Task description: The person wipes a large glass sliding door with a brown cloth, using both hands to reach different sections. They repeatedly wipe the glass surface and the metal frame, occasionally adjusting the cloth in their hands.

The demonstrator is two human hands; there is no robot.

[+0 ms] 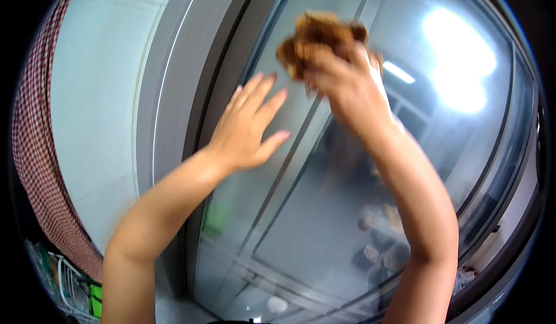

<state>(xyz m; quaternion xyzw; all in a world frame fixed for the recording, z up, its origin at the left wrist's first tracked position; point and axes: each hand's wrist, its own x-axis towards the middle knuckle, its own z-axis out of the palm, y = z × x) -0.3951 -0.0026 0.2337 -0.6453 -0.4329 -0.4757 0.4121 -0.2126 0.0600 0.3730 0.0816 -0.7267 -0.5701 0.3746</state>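
Note:
A crumpled brown cloth [324, 34] is bunched under my right hand [350, 83], whose fingers are closed round it. Both are slightly blurred. The cloth is up against the upper part of a large glass door panel [324, 208]. Lower and to the left, my left hand [246, 124] is raised with its fingers spread, holding nothing. Its fingertips lie over the glass near the dark frame edge; whether they touch it I cannot tell. Bright lamp reflections shine on the glass at the upper right.
A grey metal door frame [179, 63] runs along the left of the glass, beside a pale tiled wall [98, 92]. At the far left hangs a red-and-white checked curtain [43, 144]. Below it stands a white wire rack [69, 283] with a green item.

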